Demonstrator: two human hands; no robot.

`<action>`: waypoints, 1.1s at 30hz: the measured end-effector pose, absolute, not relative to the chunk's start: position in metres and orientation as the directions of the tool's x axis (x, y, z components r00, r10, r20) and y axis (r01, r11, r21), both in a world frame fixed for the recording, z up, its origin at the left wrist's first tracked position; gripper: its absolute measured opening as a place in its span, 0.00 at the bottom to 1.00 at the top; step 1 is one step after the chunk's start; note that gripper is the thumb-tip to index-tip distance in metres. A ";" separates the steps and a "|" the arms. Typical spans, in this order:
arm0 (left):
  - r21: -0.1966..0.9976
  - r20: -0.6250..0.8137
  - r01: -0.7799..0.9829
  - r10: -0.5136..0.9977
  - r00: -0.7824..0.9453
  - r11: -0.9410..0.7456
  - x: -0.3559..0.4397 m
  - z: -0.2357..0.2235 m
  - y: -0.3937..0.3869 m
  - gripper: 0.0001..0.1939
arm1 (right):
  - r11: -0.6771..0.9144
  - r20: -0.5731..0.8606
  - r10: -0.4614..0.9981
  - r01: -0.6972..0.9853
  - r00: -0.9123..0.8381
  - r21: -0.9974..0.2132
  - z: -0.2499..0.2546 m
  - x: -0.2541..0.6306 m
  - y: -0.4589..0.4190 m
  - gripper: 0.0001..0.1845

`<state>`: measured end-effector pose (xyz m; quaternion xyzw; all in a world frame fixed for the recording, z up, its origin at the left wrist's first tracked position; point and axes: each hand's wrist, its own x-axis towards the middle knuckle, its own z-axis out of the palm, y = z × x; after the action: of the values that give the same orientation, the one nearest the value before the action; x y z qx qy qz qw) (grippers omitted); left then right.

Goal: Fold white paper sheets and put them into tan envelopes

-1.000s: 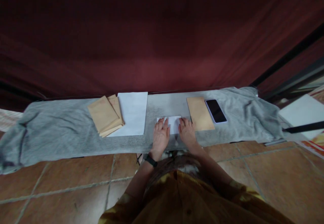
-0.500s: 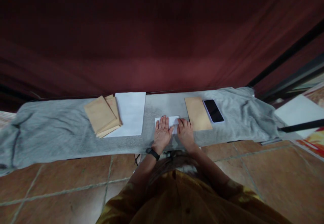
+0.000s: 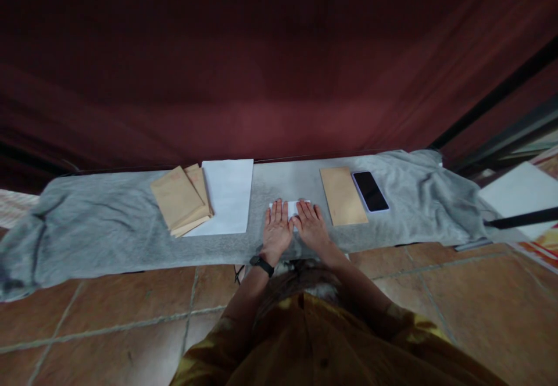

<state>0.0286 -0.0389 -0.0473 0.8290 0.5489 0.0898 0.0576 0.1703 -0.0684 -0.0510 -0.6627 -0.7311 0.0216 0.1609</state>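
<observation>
A small white folded paper (image 3: 293, 207) lies on the grey cloth, mostly covered by my two hands. My left hand (image 3: 277, 232), with a black watch (image 3: 262, 264) on the wrist, rests flat on its left part, fingers stretched forward. Flat on its right part lies my right hand (image 3: 311, 225), fingers out, the two thumbs close together. A brown envelope (image 3: 344, 196) sits just right of my right hand. Left of my hands is a stack of white paper (image 3: 227, 196), partly overlapped by several brown envelopes (image 3: 178, 195).
A phone (image 3: 370, 191) with a pale purple case lies right of the single envelope. The grey cloth (image 3: 108, 217) covers a long narrow bench in front of a dark red wall (image 3: 279, 124). Tiled floor (image 3: 143, 293) shows below. A white sheet (image 3: 523, 194) is at the far right.
My right hand has moved left and flattened over the folded paper, its fingers now stretched out. My left hand stays flat on the paper. The view has shifted slightly.
</observation>
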 end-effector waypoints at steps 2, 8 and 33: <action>0.200 0.091 0.907 0.929 0.359 -0.370 0.029 -0.048 -0.039 0.31 | 0.123 0.218 0.973 0.964 -0.071 -0.236 -0.053 0.173 -0.070 0.29; 0.203 0.113 0.932 0.953 0.283 -0.300 0.028 -0.047 -0.041 0.33 | 0.082 0.253 0.967 0.971 -0.022 -0.226 -0.057 0.176 -0.073 0.31; 0.200 0.203 0.951 0.959 0.197 -0.238 0.008 -0.049 -0.049 0.33 | 0.218 0.254 0.954 0.950 -0.159 -0.223 -0.054 0.204 -0.115 0.30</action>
<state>0.0081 -0.0486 -0.0490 0.7735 0.6173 0.1431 0.0151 0.2041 -0.1153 -0.0544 -0.6254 -0.7612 0.0056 0.1716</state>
